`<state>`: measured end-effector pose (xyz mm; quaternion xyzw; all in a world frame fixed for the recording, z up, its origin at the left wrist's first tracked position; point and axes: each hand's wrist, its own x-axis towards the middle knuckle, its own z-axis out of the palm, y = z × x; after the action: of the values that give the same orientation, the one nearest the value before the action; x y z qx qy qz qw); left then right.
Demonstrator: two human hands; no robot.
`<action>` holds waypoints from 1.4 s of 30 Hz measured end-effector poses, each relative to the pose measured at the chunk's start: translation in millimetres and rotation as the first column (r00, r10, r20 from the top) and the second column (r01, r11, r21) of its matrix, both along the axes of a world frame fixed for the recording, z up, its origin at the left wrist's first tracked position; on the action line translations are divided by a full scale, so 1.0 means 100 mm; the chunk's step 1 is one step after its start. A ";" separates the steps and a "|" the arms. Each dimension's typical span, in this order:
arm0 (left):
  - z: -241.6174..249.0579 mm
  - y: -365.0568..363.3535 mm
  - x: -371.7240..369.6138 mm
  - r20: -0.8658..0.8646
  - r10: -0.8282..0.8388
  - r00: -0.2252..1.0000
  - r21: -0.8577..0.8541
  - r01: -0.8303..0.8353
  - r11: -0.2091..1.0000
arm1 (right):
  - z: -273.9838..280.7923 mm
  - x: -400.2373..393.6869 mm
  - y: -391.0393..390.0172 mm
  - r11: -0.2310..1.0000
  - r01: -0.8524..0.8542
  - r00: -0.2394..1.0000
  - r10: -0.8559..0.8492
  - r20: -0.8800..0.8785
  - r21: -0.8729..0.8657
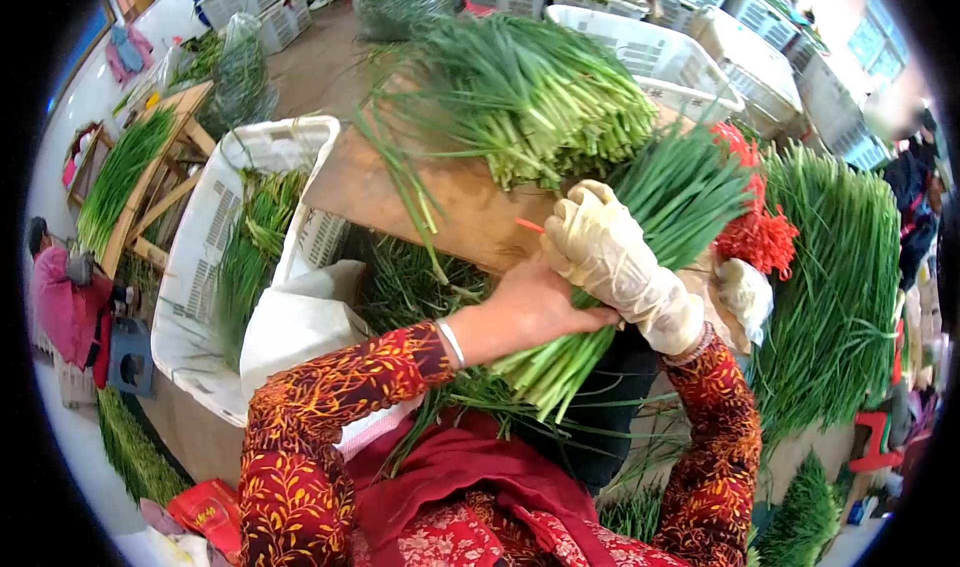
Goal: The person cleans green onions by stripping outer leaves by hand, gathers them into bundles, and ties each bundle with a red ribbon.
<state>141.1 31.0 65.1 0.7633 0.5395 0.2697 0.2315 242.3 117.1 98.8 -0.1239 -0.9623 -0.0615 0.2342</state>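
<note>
A bunch of garlic chives [685, 192] lies slantwise across my lap and the board's near edge, its pale cut stems toward me. My bare left hand [530, 312] is wrapped around this bunch near the stems, thumb on top. In a cream glove, my right hand [625, 262] is closed in a fist over the bunch's middle. A thin red tie [530, 225] sticks out from the gloved fingers; the rest of it is hidden. Beyond my hands, a large pile of garlic chives [560, 92] rests on the wooden board [450, 207].
Red ties [755, 232] hang in a clump at the right, beside a tall stack of chives [830, 277]. A white crate [325, 137] with loose greens stands left, another white crate [640, 42] behind the board. A person in pink [75, 297] is at far left.
</note>
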 end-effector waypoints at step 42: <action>-0.35 0.29 -0.22 0.880 0.331 0.339 -0.391 0.125 0.912 | -0.12 0.34 -0.17 0.839 0.231 0.961 -0.276 -0.021 -0.492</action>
<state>119.2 60.4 29.9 0.3703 0.3994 0.5571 0.6269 276.1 100.2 87.1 -0.3075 -0.9102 0.1569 0.2290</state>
